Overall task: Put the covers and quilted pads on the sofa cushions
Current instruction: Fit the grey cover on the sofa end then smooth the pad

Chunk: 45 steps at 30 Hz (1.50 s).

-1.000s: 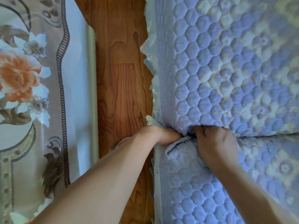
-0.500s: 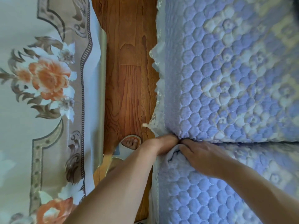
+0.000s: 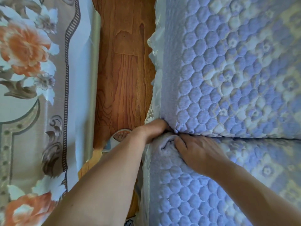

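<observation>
Two sofa cushions lie side by side under blue quilted pads with pale flower patterns and lace edging. The far quilted pad (image 3: pixel 228 70) covers the upper cushion, the near quilted pad (image 3: pixel 187 193) the lower one. My left hand (image 3: pixel 153 129) reaches into the gap at their front corner, its fingers hidden between the cushions. My right hand (image 3: pixel 197 152) lies on the near pad's bunched corner (image 3: pixel 166 144), fingers bent and pressing the fold toward the gap.
A strip of wooden floor (image 3: pixel 123 79) runs between the sofa and a floral carpet (image 3: pixel 40 95) on the left. My foot in a white sandal (image 3: pixel 119 137) stands on the floor just below my left wrist.
My right hand has uncurled from gripping the seam and slid onto the near pad's corner. The left hand has stayed in the gap. The view has shifted slightly.
</observation>
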### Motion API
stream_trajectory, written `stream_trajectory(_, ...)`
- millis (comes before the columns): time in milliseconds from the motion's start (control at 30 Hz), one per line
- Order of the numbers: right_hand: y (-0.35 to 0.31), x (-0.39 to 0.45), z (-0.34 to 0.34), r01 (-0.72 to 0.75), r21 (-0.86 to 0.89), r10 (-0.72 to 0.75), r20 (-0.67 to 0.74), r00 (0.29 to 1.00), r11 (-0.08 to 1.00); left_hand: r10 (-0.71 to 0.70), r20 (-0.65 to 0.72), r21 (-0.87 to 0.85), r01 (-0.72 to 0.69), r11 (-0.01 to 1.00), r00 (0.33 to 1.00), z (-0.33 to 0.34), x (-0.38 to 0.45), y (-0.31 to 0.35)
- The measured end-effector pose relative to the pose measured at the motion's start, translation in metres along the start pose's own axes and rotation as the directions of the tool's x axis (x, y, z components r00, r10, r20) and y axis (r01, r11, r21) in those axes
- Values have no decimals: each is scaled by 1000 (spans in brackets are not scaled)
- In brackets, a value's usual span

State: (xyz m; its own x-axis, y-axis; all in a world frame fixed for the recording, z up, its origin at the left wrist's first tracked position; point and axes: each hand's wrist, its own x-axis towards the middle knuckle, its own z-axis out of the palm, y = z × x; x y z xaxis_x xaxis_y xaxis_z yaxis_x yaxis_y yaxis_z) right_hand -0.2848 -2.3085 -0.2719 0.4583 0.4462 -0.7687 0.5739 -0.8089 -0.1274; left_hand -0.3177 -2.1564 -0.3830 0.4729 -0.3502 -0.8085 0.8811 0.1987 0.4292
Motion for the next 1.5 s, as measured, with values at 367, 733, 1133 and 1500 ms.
stream_trajectory(367, 0, 18, -17, 103, -88, -84, 194, 977, 991, -192, -241, -257, 128, 958, 951, -7, -4, -40)
stream_trajectory(733, -15, 7, -3, -287, 15, 287, -112, 951, 958, -185, -509, -15, 206, 978, 841, 5, -13, -30)
stream_trajectory(1133, -6, -70, 28, -142, 234, 256, -587, 768, 962, 434, -543, 474, -165, 865, 719, 71, -51, -19)
stream_trajectory(1500, -61, -230, 164, -388, 685, 710, -271, 650, 617, 545, -207, 793, -187, 580, 813, 70, -79, -18)
